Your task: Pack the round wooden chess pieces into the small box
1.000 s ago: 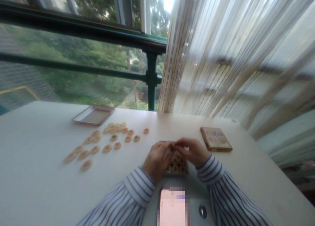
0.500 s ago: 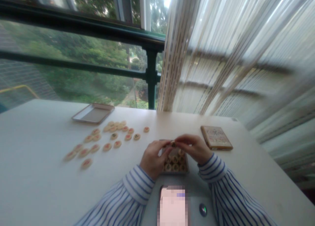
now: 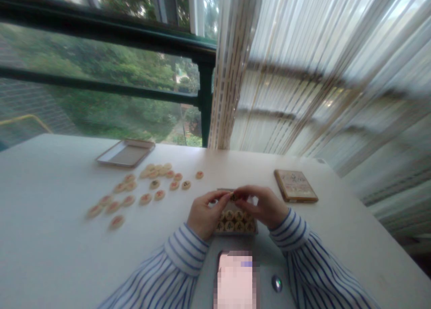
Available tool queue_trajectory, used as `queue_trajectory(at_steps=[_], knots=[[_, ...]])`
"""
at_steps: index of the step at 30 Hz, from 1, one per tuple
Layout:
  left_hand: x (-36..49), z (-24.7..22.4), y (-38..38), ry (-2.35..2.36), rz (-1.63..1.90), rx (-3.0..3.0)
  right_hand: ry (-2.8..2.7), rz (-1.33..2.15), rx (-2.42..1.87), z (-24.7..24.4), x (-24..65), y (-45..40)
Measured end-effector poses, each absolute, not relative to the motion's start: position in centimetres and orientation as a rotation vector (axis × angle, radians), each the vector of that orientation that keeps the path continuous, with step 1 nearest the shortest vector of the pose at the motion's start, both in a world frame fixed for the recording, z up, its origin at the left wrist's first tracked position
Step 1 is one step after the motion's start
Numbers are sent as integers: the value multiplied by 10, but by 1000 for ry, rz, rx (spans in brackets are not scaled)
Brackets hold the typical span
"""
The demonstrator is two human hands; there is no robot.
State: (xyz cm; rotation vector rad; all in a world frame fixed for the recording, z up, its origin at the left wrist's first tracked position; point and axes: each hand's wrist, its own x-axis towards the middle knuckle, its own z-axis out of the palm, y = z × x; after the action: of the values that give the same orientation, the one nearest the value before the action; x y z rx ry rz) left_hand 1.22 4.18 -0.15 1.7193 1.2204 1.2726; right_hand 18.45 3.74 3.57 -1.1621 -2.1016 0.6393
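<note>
A Chinese chess piece (image 3: 233,197) with a dark mark is pinched above a shallow box (image 3: 235,233). My left hand (image 3: 206,212) closes thumb and forefinger on its left side. From the right, my right hand (image 3: 266,206) also grips it with closed fingertips. Inside the box, rows of round wooden pieces (image 3: 239,215) with dark characters lie face up near the front. My fingers partly hide the back of the box. To the left, several loose pieces (image 3: 146,198) are scattered on the white table (image 3: 54,188), many with red characters, some apparently blank side up.
An empty shallow tray or lid (image 3: 126,154) lies at the back left. A flat printed box (image 3: 296,185) sits to the right. In front of me are a phone (image 3: 235,280), its screen blurred, and a small dark oval object (image 3: 277,283). Railing (image 3: 205,102) and string curtain (image 3: 229,76) border the far edge.
Both hands stay over the box on the held piece, shifting slightly. More of the front rows in the box shows now. The camera view has moved a little.
</note>
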Motion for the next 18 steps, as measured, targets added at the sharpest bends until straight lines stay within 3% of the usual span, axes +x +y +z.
queue_trajectory(at_steps=[18], knots=[[13, -11, 41, 1287, 1286, 1798, -2435, 142, -1274, 38, 182, 36]])
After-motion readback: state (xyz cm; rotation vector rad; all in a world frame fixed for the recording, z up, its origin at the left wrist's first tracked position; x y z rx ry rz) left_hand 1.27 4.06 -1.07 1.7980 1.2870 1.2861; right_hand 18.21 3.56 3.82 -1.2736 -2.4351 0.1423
